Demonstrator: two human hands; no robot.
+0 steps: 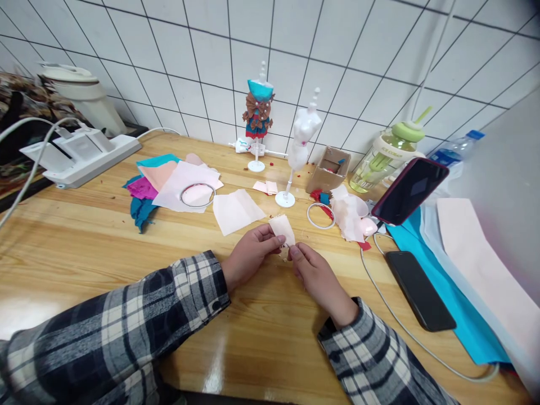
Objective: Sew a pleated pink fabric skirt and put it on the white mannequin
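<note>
My left hand (253, 253) pinches a small pale pink piece of paper (282, 228) between thumb and fingers, near the middle of the table. My right hand (314, 273) is closed at the lower right corner of the same piece, thumb against fingers. Just behind my left hand lies a larger pale sheet (237, 211). Beyond the hands stand a bare white mannequin (300, 149) and a mannequin dressed in blue, brown and red (258, 115). Whatever lies between my right fingertips is too small to make out.
Coloured sheets (169, 183) with a ring lie at left, near a power strip (93, 160). To the right are another ring (320, 226), a cardboard box (329, 171), a green-lidded bottle (382, 152), a propped phone (411, 188), a flat phone (419, 289), a cable and blue sheets.
</note>
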